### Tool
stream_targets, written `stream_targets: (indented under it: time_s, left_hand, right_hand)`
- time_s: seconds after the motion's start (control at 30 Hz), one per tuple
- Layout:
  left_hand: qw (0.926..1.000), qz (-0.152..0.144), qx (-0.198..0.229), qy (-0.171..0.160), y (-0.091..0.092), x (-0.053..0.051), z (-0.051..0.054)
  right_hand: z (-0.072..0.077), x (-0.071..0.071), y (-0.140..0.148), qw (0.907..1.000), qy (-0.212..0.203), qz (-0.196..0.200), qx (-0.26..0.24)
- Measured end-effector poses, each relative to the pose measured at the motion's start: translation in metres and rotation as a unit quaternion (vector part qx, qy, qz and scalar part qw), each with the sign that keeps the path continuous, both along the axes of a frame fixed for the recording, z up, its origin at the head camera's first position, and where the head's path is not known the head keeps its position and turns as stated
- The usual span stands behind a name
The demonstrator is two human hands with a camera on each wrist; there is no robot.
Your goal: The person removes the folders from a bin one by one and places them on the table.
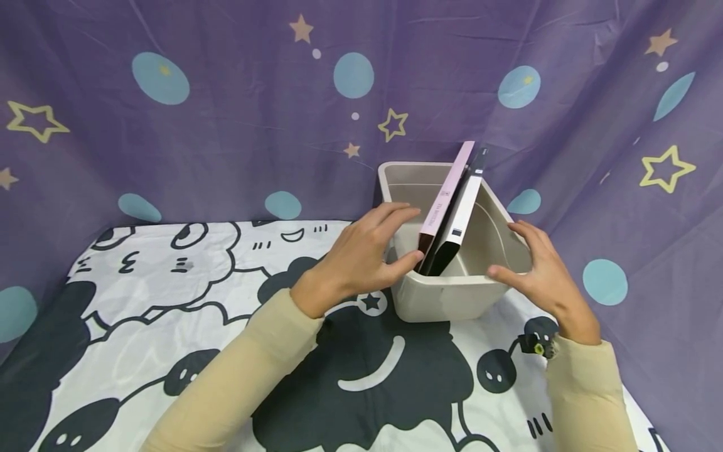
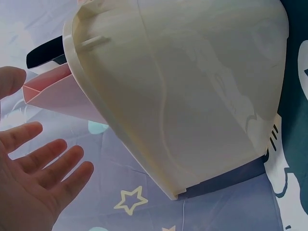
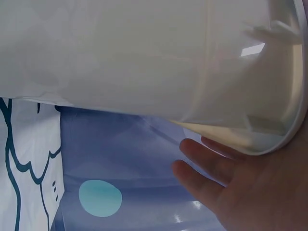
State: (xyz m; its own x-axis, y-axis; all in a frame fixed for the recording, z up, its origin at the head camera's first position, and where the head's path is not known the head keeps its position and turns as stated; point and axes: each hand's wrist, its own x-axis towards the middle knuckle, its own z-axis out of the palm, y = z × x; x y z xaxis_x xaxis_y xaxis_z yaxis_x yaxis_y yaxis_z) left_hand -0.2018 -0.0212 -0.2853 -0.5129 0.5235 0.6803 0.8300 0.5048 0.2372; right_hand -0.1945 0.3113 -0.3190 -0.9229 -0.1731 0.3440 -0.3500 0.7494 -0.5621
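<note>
A beige plastic bin (image 1: 437,298) stands upright, its opening facing up. Leaning inside it are a slim pink book or box (image 1: 446,194) with small print along its edge and a slim white-and-black one (image 1: 464,210); their upper ends stick out above the rim. My left hand (image 1: 367,251) hovers at the bin's left side by the lower ends of these items, fingers spread, holding nothing. On the right, my right hand (image 1: 542,270) straddles the bin's front right corner, thumb over the rim and fingers loosely extended along the outside; how firmly it touches is unclear.
The bin stands on a white cloth (image 1: 147,351) printed with black cartoon shapes. Behind and to the right hangs a purple curtain (image 1: 237,125) with stars and blue dots, close to the bin's far side.
</note>
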Motion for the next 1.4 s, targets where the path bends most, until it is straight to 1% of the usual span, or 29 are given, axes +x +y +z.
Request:
stream_targets:
  time_s: [0.2, 0.4, 0.67, 0.77, 1.0, 1.27, 1.4]
  left_hand:
    - [0.9999, 0.003, -0.006, -0.014, 0.002, -0.002, 0.003]
    - [0.9996, 0.002, -0.008, -0.026, 0.003, -0.004, 0.003]
    - [0.9991, -0.005, -0.013, -0.040, 0.007, -0.005, 0.002]
    - [0.9990, -0.003, -0.013, -0.042, 0.007, -0.006, 0.001]
    - [0.9990, -0.005, -0.009, -0.044, 0.008, -0.007, 0.003]
    - [0.9975, -0.001, -0.021, -0.067, 0.011, -0.011, 0.003]
    - [0.9970, 0.000, -0.022, -0.075, 0.013, -0.012, 0.004]
  right_hand:
    - [-0.001, -0.001, 0.004, 0.9997, -0.024, 0.001, -0.003]
    - [-0.001, -0.002, 0.006, 0.9991, -0.043, 0.002, -0.004]
    - [-0.003, -0.001, 0.009, 0.9983, -0.054, 0.006, -0.018]
    - [-0.003, -0.002, 0.008, 0.9979, -0.060, 0.011, -0.023]
    - [-0.002, -0.002, 0.009, 0.9974, -0.064, 0.016, -0.030]
    - [-0.005, -0.003, 0.007, 0.9970, -0.065, 0.013, -0.039]
    - [-0.004, -0.003, 0.007, 0.9969, -0.068, 0.012, -0.038]
